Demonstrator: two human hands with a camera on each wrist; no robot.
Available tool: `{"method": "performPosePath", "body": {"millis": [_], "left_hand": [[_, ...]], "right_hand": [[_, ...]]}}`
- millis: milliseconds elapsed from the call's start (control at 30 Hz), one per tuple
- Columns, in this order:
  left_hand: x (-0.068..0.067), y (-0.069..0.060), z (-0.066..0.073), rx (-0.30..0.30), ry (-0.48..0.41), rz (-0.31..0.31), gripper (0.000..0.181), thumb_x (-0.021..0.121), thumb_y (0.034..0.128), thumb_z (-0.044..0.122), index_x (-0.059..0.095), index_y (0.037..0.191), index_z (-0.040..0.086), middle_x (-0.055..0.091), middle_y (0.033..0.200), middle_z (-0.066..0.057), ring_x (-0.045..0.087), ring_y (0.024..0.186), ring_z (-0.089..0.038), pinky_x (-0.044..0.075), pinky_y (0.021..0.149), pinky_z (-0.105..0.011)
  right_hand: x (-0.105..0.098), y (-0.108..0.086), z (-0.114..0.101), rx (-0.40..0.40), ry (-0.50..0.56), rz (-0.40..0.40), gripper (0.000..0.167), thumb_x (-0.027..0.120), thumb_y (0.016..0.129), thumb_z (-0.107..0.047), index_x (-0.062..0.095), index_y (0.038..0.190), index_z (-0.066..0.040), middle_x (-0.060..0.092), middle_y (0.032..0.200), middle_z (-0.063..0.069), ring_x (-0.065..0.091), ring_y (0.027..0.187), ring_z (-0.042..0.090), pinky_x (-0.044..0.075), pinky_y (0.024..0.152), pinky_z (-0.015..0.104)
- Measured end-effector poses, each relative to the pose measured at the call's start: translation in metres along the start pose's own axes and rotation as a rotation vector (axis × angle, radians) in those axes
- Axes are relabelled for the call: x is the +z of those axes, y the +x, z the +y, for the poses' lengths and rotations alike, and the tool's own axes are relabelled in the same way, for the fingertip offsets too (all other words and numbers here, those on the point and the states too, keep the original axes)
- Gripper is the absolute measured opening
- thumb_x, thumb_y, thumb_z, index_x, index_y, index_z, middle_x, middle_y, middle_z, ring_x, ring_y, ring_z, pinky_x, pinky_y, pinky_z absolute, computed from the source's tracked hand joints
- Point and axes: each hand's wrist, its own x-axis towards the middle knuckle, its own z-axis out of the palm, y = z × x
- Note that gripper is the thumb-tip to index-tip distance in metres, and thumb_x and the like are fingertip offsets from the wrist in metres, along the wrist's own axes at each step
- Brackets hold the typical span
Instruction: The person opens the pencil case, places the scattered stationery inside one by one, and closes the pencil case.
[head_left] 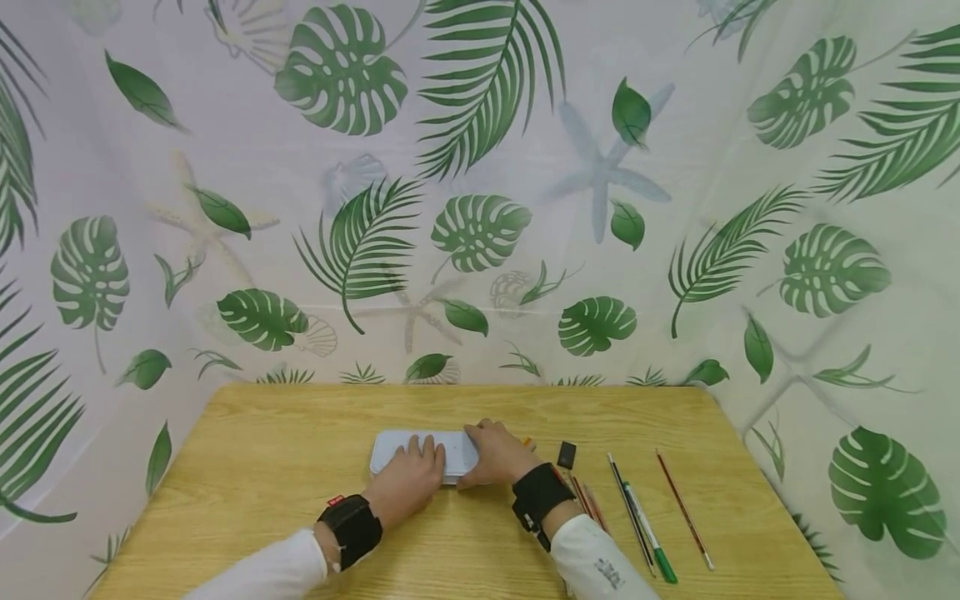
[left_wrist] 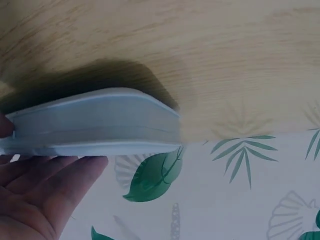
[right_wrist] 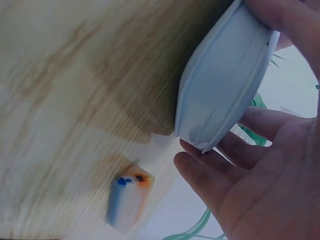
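A pale blue-white pencil case [head_left: 386,450] lies across the table in front of me, its long side facing me. My left hand [head_left: 408,482] rests on its top with the fingers stretched over the lid; in the left wrist view those fingers [left_wrist: 82,172] look straight. A fingertip also touches the front side of the case [left_wrist: 100,120] there, and I cannot tell whose. At the other end, my right hand [head_left: 497,457] grips the case, thumb at the front and fingers at the back. The right wrist view shows the case [right_wrist: 220,85] between thumb and fingers.
Right of the case lie a small black block [head_left: 567,454], a green-capped pen [head_left: 645,529], a dark pencil [head_left: 630,512] and a reddish pencil [head_left: 684,508]. More pencils [head_left: 588,500] lie partly behind my right wrist. A white eraser-like block [right_wrist: 131,200] has blue and orange marks.
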Motion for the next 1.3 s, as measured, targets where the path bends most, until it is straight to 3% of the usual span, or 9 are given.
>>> {"method": "performPosePath", "body": {"millis": [67,300,433,733,867,1067,1300], "left_hand": [[-0.001,-0.001,0.002,0.002,0.046,0.002,0.065,0.079,0.0874,0.053,0.069,0.129,0.004,0.071,0.121,-0.017,0.071,0.103,-0.030,0.061,0.072,-0.033],[0.006,0.000,0.009,0.023,0.166,-0.007,0.041,0.064,0.1035,0.032,0.063,0.139,0.012,0.070,0.123,-0.019,0.072,0.105,-0.032,0.062,0.076,-0.038],[0.009,0.002,0.013,0.024,0.204,-0.003,0.041,0.061,0.1048,0.033,0.061,0.142,0.015,0.070,0.124,-0.019,0.073,0.105,-0.032,0.062,0.077,-0.040],[0.010,0.004,0.022,-0.047,0.241,0.007,0.040,0.063,0.1026,0.034,0.064,0.136,0.013,0.072,0.117,-0.020,0.074,0.098,-0.035,0.062,0.073,-0.041],[0.008,0.006,0.025,-0.069,0.239,0.002,0.042,0.063,0.1026,0.037,0.064,0.135,0.010,0.073,0.114,-0.022,0.075,0.096,-0.037,0.063,0.072,-0.042],[0.001,0.013,0.022,-0.103,0.137,0.012,0.052,0.072,0.0959,0.042,0.064,0.131,0.004,0.073,0.110,-0.023,0.074,0.091,-0.039,0.062,0.074,-0.042],[-0.005,0.008,0.021,-0.078,0.106,-0.053,0.047,0.070,0.0988,0.036,0.065,0.135,0.007,0.072,0.116,-0.022,0.074,0.096,-0.036,0.062,0.076,-0.037]], "right_hand": [[0.000,0.000,0.000,0.003,0.007,-0.001,0.095,0.095,0.072,-0.040,0.053,0.148,-0.001,0.057,0.136,0.020,0.056,0.124,0.037,0.051,0.100,0.050],[0.000,0.001,0.002,-0.007,0.024,0.001,0.094,0.094,0.073,-0.039,0.053,0.148,0.001,0.057,0.134,0.022,0.057,0.122,0.038,0.051,0.098,0.051],[0.000,0.001,0.003,-0.009,0.035,0.012,0.093,0.094,0.073,-0.037,0.054,0.147,0.001,0.058,0.133,0.022,0.058,0.120,0.038,0.052,0.097,0.051],[0.005,0.003,0.000,-0.045,0.033,0.040,0.093,0.095,0.071,-0.041,0.057,0.144,0.002,0.060,0.130,0.022,0.060,0.116,0.037,0.055,0.092,0.045],[0.007,0.003,0.000,-0.048,-0.002,0.052,0.094,0.096,0.070,-0.043,0.057,0.144,0.001,0.059,0.132,0.022,0.059,0.118,0.037,0.055,0.093,0.044],[0.010,-0.001,0.000,-0.069,-0.066,0.083,0.100,0.098,0.066,-0.040,0.055,0.146,0.000,0.058,0.131,0.020,0.056,0.117,0.039,0.057,0.087,0.047],[0.013,-0.003,0.002,-0.098,-0.059,0.111,0.101,0.100,0.065,-0.041,0.055,0.146,0.000,0.059,0.131,0.021,0.057,0.116,0.039,0.055,0.091,0.048]]}}
